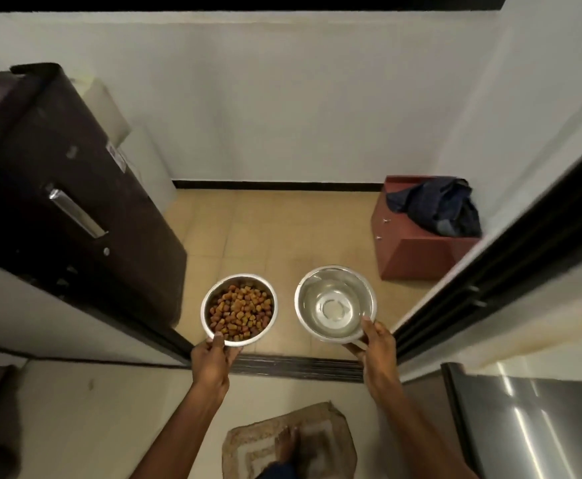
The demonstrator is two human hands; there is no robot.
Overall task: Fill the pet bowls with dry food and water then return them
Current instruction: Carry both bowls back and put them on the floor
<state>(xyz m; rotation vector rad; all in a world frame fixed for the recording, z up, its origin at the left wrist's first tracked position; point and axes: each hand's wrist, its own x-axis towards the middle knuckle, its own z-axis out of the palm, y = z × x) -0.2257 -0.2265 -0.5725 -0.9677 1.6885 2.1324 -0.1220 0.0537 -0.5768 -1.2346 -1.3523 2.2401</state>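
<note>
I carry two steel pet bowls in front of me above a doorway. My left hand (213, 357) grips the near rim of the food bowl (208, 299), thumb over the edge; it is filled with brown dry kibble (239, 312). To its right, my right hand (377, 344) grips the near rim of the water bowl (303, 292), which holds clear water. Both bowls are level and apart from each other.
A dark fridge (75, 202) stands on the left. A sliding door frame (490, 281) runs along the right. Beyond the door track (296, 366) lies a tan tiled floor (265, 229) with a reddish box (417, 250) carrying dark cloth. My foot stands on a mat (255, 447).
</note>
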